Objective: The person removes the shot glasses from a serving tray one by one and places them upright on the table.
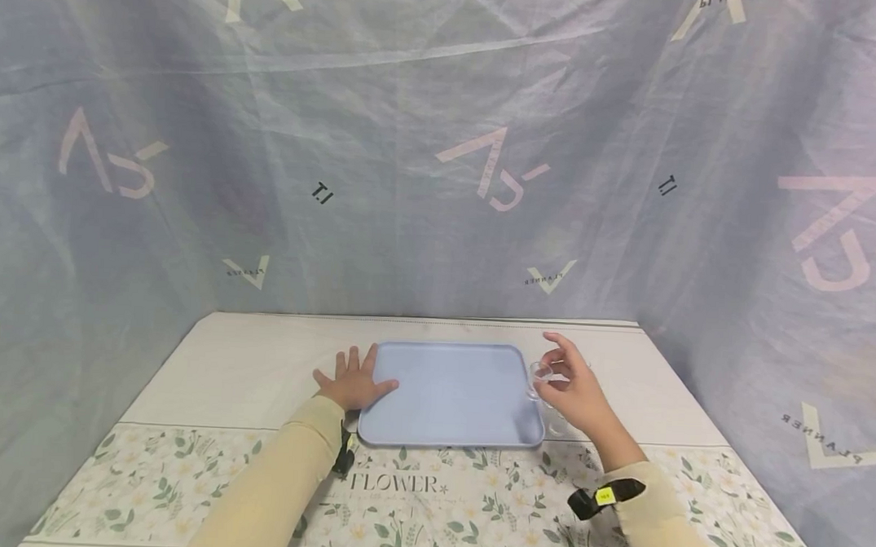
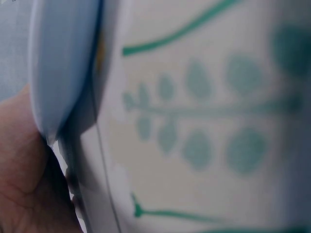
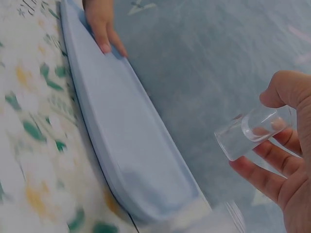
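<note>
A light blue rectangular tray lies flat on the table. My left hand rests at its left edge with fingers spread and the thumb over the rim; the left wrist view catches only part of that hand beside the tray's side. Beyond the tray's right edge, my right hand holds a small clear cup between thumb and fingers, tilted in the right wrist view. Another clear, cup-like piece stands near the tray's right end, partly cut off by the frame.
A white cloth with a floral band covers the table in front of the tray. Grey-blue printed curtains hang behind and on both sides. Black straps with small devices sit on the wrists.
</note>
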`<action>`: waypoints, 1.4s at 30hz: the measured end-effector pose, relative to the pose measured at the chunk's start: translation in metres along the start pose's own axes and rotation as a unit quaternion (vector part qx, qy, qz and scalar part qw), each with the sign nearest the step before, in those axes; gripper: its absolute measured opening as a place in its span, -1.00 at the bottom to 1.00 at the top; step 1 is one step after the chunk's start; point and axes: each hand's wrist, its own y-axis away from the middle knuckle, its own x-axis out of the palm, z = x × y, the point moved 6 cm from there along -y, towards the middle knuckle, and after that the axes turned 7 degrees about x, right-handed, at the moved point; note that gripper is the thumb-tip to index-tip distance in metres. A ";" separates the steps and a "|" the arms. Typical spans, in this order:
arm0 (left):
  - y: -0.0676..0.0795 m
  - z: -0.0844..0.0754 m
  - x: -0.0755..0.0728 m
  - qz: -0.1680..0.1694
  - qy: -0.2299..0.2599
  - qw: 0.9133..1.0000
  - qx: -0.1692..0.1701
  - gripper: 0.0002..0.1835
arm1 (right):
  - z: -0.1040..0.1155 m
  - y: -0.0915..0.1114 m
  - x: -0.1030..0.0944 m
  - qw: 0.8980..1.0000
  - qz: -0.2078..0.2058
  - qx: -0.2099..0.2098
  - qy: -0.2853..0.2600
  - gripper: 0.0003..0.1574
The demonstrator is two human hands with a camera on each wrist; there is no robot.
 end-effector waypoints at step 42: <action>-0.014 0.012 0.014 0.001 0.018 1.000 0.001 0.14 | -0.103 0.039 -0.065 0.988 -0.075 0.088 0.100 0.08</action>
